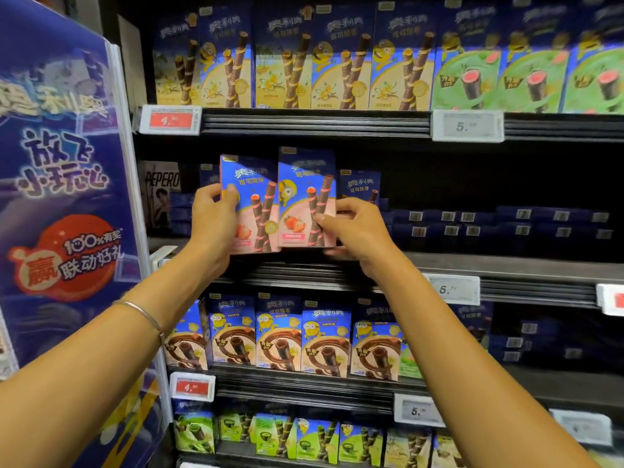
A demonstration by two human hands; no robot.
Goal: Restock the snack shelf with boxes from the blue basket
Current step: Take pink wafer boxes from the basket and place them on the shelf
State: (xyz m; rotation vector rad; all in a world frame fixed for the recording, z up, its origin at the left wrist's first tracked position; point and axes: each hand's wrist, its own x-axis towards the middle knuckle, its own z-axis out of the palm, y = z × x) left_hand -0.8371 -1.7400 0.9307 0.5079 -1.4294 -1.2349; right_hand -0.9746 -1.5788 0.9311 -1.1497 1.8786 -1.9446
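**Stocking the middle shelf (506, 265)**

My left hand (214, 219) grips the left box (251, 211) by its edge. My right hand (354, 228) pinches the right box (305, 201), which touches the other at three o'clock. Both stand nearly upright at the shelf's front edge.

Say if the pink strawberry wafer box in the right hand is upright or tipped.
Upright: the pink strawberry wafer box in the right hand has vertical edges, top uppermost.
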